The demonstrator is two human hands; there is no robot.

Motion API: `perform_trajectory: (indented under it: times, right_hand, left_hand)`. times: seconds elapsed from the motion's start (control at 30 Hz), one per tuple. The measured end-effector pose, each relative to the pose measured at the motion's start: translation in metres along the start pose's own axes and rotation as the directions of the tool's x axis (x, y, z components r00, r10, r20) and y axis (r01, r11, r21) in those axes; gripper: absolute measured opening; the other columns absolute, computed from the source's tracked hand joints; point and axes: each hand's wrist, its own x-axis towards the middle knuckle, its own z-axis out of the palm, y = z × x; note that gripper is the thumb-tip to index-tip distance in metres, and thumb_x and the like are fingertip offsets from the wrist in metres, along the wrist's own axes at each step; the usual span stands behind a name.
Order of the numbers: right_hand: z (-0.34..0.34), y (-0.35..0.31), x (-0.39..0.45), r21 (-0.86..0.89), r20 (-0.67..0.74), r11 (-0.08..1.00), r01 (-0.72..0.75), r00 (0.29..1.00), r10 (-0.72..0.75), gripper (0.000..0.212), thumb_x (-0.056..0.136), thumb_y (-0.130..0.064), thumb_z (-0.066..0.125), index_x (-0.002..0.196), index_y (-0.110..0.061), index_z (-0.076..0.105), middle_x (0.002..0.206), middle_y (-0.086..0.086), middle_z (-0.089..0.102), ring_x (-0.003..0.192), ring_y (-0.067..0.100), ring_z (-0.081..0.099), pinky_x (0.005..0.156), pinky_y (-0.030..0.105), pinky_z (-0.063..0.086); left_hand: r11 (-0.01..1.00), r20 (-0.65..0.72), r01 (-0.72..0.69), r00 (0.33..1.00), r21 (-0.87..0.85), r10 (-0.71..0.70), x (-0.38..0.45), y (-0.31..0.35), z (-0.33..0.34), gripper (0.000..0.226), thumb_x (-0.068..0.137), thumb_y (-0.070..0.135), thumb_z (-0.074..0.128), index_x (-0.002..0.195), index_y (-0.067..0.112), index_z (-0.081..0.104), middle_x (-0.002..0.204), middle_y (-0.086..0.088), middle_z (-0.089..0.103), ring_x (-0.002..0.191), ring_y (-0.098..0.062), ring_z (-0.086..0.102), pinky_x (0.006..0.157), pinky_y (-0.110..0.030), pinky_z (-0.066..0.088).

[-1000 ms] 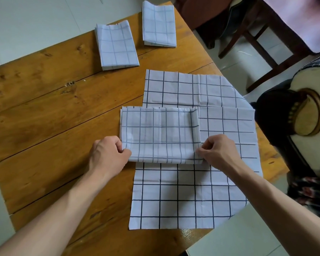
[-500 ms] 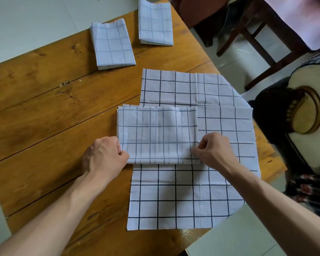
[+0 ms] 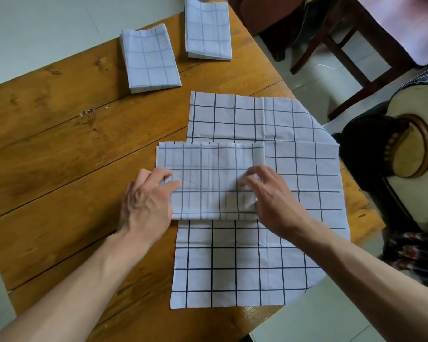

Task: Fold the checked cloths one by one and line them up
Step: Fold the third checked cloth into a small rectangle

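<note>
White checked cloth, half folded, under two flat hands on a wooden table.

The folded cloth [image 3: 210,181] lies at the middle of the table [image 3: 59,144], on top of unfolded checked cloths [image 3: 245,255]. The left hand [image 3: 146,201] at 9 o'clock and the right hand [image 3: 269,196] at 3 o'clock rest on it, fingers spread and gripping nothing. Two finished cloths, one [image 3: 150,58] beside the other [image 3: 208,29], lie at 12 o'clock.

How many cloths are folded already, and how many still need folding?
Two folded cloths already sit side by side at the table's far edge. A third, half-folded cloth lies under the left hand and right hand, needing more folds. Beneath it, at least one flat cloth still waits, possibly more.
</note>
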Motion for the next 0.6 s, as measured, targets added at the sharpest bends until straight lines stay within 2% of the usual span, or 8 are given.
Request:
perform_trajectory:
  times: [0.07,0.17,0.27,0.37,0.47,0.6]
  right_hand:
    - [0.003,0.0,-0.003,0.038,0.023,0.999,0.032,0.999,-0.033,0.053,0.075,0.01,0.061,0.125,-0.008,0.057,0.13,0.006,0.047,0.118,0.021,0.047,0.094,0.03,0.051]
    - [0.004,0.001,-0.009,0.072,0.033,0.997,0.031,0.999,-0.034,0.053,0.081,-0.01,0.072,0.13,-0.01,0.053,0.136,0.002,0.043,0.123,0.017,0.046,0.094,0.022,0.048]
    - [0.004,0.004,-0.009,0.089,0.042,0.996,0.018,0.999,-0.022,0.063,0.076,-0.022,0.08,0.131,-0.013,0.052,0.138,-0.001,0.042,0.123,0.016,0.047,0.091,0.024,0.05]
    - [0.006,0.003,-0.009,0.092,0.02,0.996,0.011,1.0,-0.013,0.066,0.072,-0.03,0.084,0.129,-0.014,0.054,0.138,-0.002,0.043,0.121,0.016,0.049,0.086,0.023,0.048]
    - [0.009,0.003,-0.01,0.088,-0.002,0.996,0.015,1.0,-0.015,0.071,0.068,-0.036,0.085,0.127,-0.014,0.053,0.139,-0.003,0.043,0.12,0.015,0.049,0.082,0.025,0.052]
    - [0.012,0.007,-0.01,0.046,-0.024,0.999,0.022,0.999,-0.021,0.074,0.069,-0.044,0.083,0.13,-0.018,0.051,0.141,-0.005,0.042,0.119,0.015,0.05,0.084,0.03,0.053]
  left_hand:
    - [1.0,0.013,0.005,1.0,0.023,-0.005,-0.002,0.001,0.0,0.045,0.073,-0.003,0.074,0.114,0.015,0.073,0.123,-0.004,0.062,0.105,-0.027,0.053,0.08,-0.046,0.053]
    - [0.996,0.038,0.019,0.999,0.087,-0.022,-0.003,0.011,-0.002,0.033,0.078,0.008,0.069,0.11,0.014,0.071,0.126,-0.005,0.06,0.11,-0.026,0.052,0.086,-0.045,0.048]
    - [0.991,0.014,-0.017,1.0,0.13,0.015,0.001,0.028,0.0,0.026,0.08,0.021,0.065,0.104,0.012,0.065,0.126,-0.006,0.058,0.111,-0.027,0.05,0.084,-0.041,0.042]
    - [0.988,0.024,-0.116,0.993,0.1,0.114,0.006,0.053,0.012,0.043,0.086,0.036,0.062,0.122,0.014,0.057,0.14,-0.008,0.05,0.128,-0.029,0.044,0.099,-0.045,0.04]
    - [0.985,0.087,-0.16,0.984,0.064,0.154,0.005,0.077,0.033,0.06,0.092,0.043,0.055,0.143,0.016,0.038,0.158,-0.011,0.028,0.145,-0.03,0.026,0.115,-0.047,0.027]
    - [0.986,0.107,-0.147,0.985,0.08,0.139,-0.003,0.078,0.05,0.068,0.095,0.043,0.045,0.154,0.019,0.022,0.165,-0.01,0.01,0.151,-0.03,0.011,0.12,-0.05,0.017]
